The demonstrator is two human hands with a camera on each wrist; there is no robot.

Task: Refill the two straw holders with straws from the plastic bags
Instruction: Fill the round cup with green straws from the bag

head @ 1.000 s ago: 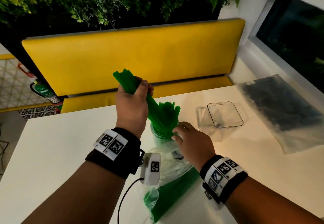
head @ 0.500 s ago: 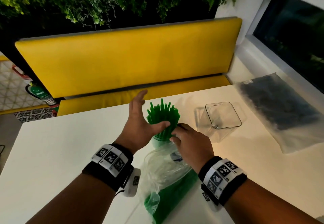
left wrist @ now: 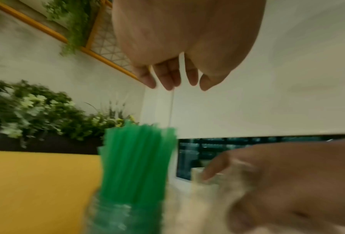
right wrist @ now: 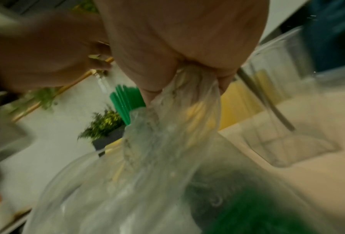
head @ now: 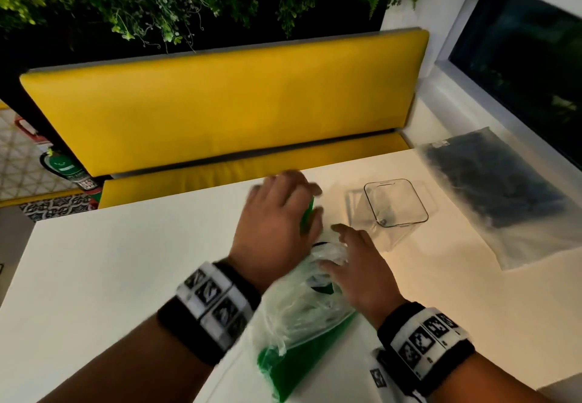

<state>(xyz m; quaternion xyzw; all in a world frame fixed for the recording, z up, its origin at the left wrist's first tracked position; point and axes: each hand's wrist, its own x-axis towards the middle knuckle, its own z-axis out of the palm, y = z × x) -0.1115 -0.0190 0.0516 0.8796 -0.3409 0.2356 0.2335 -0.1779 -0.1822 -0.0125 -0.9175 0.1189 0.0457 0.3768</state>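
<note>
Green straws point(left wrist: 137, 158) stand upright in a clear round holder point(left wrist: 111, 218) near the middle of the white table point(head: 126, 276). My left hand point(head: 299, 191) hovers over their tops, palm down, fingers point(left wrist: 167, 79) straight and holding nothing; whether it touches them I cannot tell. Only a sliver of the straws point(head: 307, 216) shows under it. My right hand point(head: 346, 251) pinches the bunched mouth of the clear plastic bag point(right wrist: 187, 98), which lies toward me with green straws point(head: 302, 352) inside. An empty clear square holder point(head: 395, 204) stands to the right.
A plastic bag of black straws point(head: 494, 182) lies flat at the table's right side, by the window. A yellow bench point(head: 220, 103) runs along the far edge, with plants above it. The left half of the table is bare.
My left hand let the green bunch drop into the round holder, opened, and came down over the straw tops. My right hand left the holder and took the bag's mouth.
</note>
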